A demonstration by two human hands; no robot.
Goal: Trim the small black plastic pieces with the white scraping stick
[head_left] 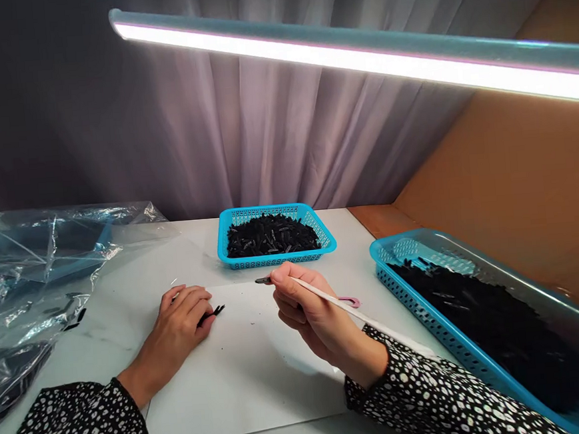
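My right hand (309, 306) is raised above the white sheet, fingers pinched round a slim white-handled tool (347, 309). Its short dark tip (263, 280) sticks out to the left past my fingertips, and its long white end runs back along my sleeve. My left hand (184, 317) rests low on the left part of the white sheet (247, 381), fingers bent. Thin black pieces (218, 310) poke out between its thumb and fingers. How many it holds is hidden. The tool tip and those pieces are apart.
A blue basket (227, 262) of black pieces stands at the back centre. At right is a larger blue basket (411, 308) heaped with more. Clear plastic bags (52, 262) cover the left side. A pink loop (349, 302) lies behind my right hand. A lit tube lamp (357, 58) hangs overhead.
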